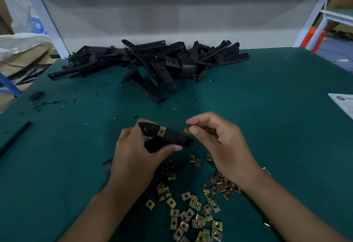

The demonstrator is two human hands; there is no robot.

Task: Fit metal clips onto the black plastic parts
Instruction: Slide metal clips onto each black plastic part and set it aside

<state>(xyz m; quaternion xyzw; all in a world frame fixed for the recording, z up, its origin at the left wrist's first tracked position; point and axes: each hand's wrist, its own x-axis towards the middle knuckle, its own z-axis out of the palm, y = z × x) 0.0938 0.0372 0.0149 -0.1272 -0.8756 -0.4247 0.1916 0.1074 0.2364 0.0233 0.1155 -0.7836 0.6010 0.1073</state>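
Head camera view, looking down at a green table (267, 108) where I am working. My left hand (133, 157) grips a black plastic part (172, 136) just above the table, fingers and thumb curled round it. One metal clip (161, 131) already sits on the part, near its left end. My right hand (219, 142) is just right of the part, thumb and forefinger pinching a second clip (188, 128) close to the part's right end but not yet touching it. I judge this to be the fitting step for the second clip: next it must be lined up with the part's edge and pushed on squarely. Loose clips (194, 203) lie scattered on the near side of the table, below my hands. A heap of black parts (152, 60) waits at the far side.
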